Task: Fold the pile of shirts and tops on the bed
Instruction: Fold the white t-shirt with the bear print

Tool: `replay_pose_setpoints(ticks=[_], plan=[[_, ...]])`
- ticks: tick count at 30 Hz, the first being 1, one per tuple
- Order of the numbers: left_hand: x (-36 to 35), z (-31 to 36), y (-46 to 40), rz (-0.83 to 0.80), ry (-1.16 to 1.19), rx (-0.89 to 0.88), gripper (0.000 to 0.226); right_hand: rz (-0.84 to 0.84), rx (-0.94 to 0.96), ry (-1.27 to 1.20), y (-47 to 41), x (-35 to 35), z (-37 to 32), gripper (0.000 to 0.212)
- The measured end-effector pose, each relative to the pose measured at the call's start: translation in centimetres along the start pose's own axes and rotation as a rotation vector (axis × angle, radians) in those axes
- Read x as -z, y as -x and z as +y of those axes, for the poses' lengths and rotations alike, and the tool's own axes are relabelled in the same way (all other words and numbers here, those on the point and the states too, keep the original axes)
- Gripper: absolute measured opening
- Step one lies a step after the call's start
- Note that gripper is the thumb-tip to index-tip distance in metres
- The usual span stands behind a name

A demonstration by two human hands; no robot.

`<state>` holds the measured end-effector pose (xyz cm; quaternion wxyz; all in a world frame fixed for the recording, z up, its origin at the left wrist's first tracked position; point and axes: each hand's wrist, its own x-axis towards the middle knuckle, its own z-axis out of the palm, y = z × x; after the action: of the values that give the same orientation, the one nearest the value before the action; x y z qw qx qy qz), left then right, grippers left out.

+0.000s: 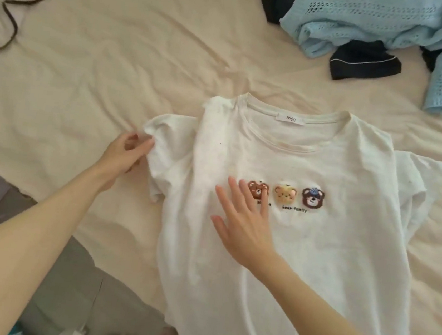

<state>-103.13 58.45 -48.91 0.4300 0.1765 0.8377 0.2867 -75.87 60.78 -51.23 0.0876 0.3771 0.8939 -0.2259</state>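
White T-shirt (302, 245) spread face up on bed (87, 75), neckline away from wearer, hem toward near edge. Three bear patches across chest.

Left hand (129, 154): grip closed on edge of left sleeve (164, 144), fingers pinching the cuff fabric. Sleeve bunched, partly lifted off the sheet.

Right hand (244, 219): grip released, palm flat, fingers spread on chest just beside the brown bear patch; index tip touching it. Pressing, not grasping anything.

Lengthwise ridge of gathered fabric along left side of shirt body, from shoulder down toward hem. Right sleeve (419, 184) lying outward, crumpled.

Remaining pile at far right of bed: pale blue open-knit top (382, 23) over dark navy garment (364, 61) with white piping. Well apart from the shirt.

Handling judgement: thin soft jersey, light, no stiffness; creases readily and slides over the sheet when pulled, hence flat palm as anchor. Not fragile; raised patches best kept off a fold line.

Best hold, by estimate: sleeve cuff plus shoulder seam for folding side inward; hem corners for later lengthwise fold. Ridge wants smoothing first.

Stage: early, sleeve fold not yet made.
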Motion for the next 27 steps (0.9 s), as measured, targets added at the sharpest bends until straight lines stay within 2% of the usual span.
replay_pose_setpoints(ticks=[2, 5, 10, 12, 14, 16, 18, 19, 20, 21, 25, 27], plan=[[0.0, 0.9, -0.9, -0.056, 0.019, -0.084, 0.035, -0.095, -0.029, 0.018, 0.5, -0.7, 0.2, 0.053], [0.1, 2.6, -1.9, -0.093, -0.07, -0.219, 0.019, -0.185, -0.058, -0.009, 0.6, -0.6, 0.7, 0.056], [3.0, 3.8, -1.2, -0.181, -0.086, -0.29, 0.018, -0.196, -0.202, -0.156, -0.5, 0.8, -0.9, 0.048], [5.1, 4.3, -0.7, -0.172, -0.07, -0.34, 0.029, -0.179, -0.318, -0.295, -0.9, 1.3, -1.9, 0.045], [7.2, 4.7, -0.5, -0.102, -0.08, -0.37, 0.031, -0.118, -0.416, -0.393, -1.2, 1.3, -3.3, 0.045], [9.1, 4.7, -0.8, -0.02, -0.066, -0.342, 0.027, 0.086, -0.449, -0.416, -1.0, 0.9, -5.5, 0.043], [10.7, 4.2, -1.2, -0.023, -0.004, -0.227, 0.021, 0.326, -0.447, -0.444, -0.6, 0.9, -8.2, 0.033], [11.4, 3.7, -1.2, -0.056, 0.032, -0.16, 0.015, 0.374, -0.454, -0.509, -0.4, 0.9, -9.7, 0.027], [12.1, 3.2, -1.2, -0.094, 0.051, -0.098, 0.012, 0.355, -0.473, -0.617, -0.3, 1.1, -11.2, 0.019], [12.7, 2.6, -1.1, -0.129, 0.056, -0.05, 0.013, 0.266, -0.524, -0.761, -0.4, 1.1, -12.6, 0.016], [14.3, 0.8, -0.9, -0.156, 0.218, 0.07, 0.006, -0.216, -0.784, -1.436, -2.1, 0.4, -16.9, 0.019], [14.7, 0.4, -1.0, -0.166, 0.323, 0.12, 0.009, -0.308, -0.832, -1.784, -3.1, -0.3, -18.5, 0.009]])
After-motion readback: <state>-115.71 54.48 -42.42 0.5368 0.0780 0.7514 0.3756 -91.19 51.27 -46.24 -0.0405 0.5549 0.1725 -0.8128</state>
